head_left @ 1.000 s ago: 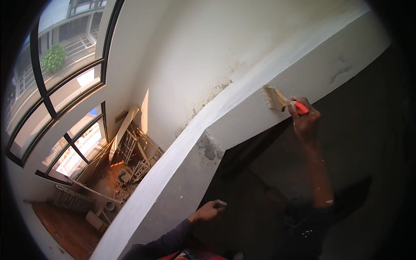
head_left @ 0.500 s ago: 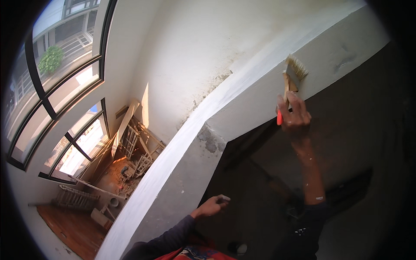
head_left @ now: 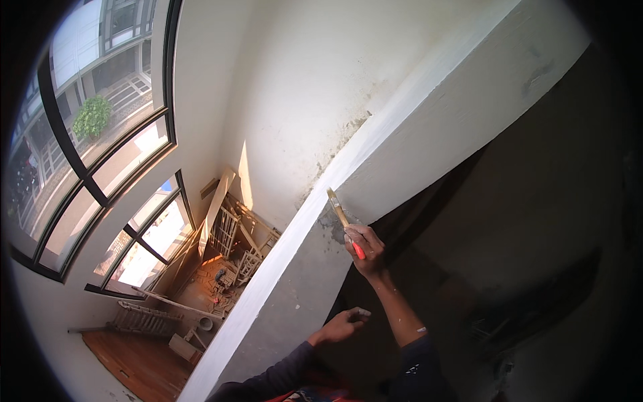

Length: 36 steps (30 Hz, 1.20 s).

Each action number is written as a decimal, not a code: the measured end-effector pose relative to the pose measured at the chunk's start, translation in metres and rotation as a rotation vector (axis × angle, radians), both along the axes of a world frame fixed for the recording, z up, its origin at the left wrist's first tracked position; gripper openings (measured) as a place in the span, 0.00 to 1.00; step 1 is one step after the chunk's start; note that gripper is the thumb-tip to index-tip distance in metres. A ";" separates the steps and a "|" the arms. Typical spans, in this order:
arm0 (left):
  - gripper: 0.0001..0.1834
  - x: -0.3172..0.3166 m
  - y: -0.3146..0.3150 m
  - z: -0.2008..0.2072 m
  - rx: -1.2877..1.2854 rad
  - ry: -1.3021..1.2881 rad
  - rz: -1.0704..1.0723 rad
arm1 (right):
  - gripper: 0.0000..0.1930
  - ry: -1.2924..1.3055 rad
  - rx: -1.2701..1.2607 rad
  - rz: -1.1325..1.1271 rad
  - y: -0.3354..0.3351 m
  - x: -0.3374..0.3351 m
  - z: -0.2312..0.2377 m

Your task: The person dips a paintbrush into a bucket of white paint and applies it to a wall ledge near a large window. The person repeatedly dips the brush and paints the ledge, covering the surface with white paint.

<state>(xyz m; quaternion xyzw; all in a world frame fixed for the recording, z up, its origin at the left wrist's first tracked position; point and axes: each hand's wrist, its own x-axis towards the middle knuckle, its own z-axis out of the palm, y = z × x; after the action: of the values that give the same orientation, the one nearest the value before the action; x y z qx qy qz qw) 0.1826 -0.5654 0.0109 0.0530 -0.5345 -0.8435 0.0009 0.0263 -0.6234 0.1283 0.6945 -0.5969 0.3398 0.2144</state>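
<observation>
My right hand [head_left: 366,249] is closed round the handle of a flat paintbrush [head_left: 341,213], whose handle end is red. The bristle tip meets the white-painted top edge of the ledge [head_left: 281,258], close to the corner where its side face bends. Just below the tip, a rough grey patch [head_left: 333,226] shows on that face. Lower down, my left hand [head_left: 340,326] hovers beside the grey side face [head_left: 274,328], fingers loosely stretched out and holding nothing visible. White flecks dot my right forearm and sleeve.
Beyond the ledge is a drop to a lower room with wooden planks [head_left: 216,208], debris [head_left: 221,278], a bucket [head_left: 205,324] and a ladder-like frame [head_left: 144,318]. Dark-framed windows [head_left: 100,194] line the left wall. Deep shadow lies under the ledge's right side.
My right hand has brought the brush left and down, from the side face at upper right to the top edge near the corner. My view has shifted; the left hand keeps its pose.
</observation>
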 end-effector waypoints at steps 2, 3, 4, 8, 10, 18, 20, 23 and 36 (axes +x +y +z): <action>0.22 0.000 -0.001 -0.001 -0.004 -0.001 -0.007 | 0.15 0.003 0.053 -0.007 -0.009 -0.009 -0.008; 0.22 0.001 -0.001 -0.001 0.002 -0.014 -0.028 | 0.16 0.057 0.053 0.005 -0.013 -0.013 -0.010; 0.21 0.001 -0.002 0.000 -0.001 -0.014 -0.040 | 0.17 0.101 0.063 0.008 -0.015 -0.017 -0.012; 0.23 0.005 -0.004 0.007 0.028 -0.037 -0.019 | 0.20 0.287 0.135 -0.005 -0.005 -0.032 -0.004; 0.23 0.007 -0.004 0.010 0.017 -0.075 -0.013 | 0.19 0.374 0.207 0.016 0.011 -0.041 0.012; 0.22 0.005 0.002 0.010 -0.164 -0.019 0.018 | 0.17 0.391 0.341 0.146 0.026 -0.034 0.074; 0.22 0.005 0.001 0.009 -0.189 -0.013 0.017 | 0.16 0.371 0.346 0.170 0.003 -0.028 0.069; 0.21 0.006 -0.003 0.011 -0.165 -0.007 0.034 | 0.15 0.366 0.382 0.178 -0.029 -0.027 0.057; 0.23 0.008 -0.004 0.024 -0.197 -0.034 0.055 | 0.13 0.328 0.612 0.102 -0.002 -0.038 0.101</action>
<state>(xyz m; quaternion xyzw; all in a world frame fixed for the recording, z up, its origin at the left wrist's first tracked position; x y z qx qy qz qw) 0.1911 -0.5697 0.0351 0.0815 -0.6130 -0.7856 0.0202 -0.0115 -0.6249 0.2294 0.8009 -0.5931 0.0396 0.0720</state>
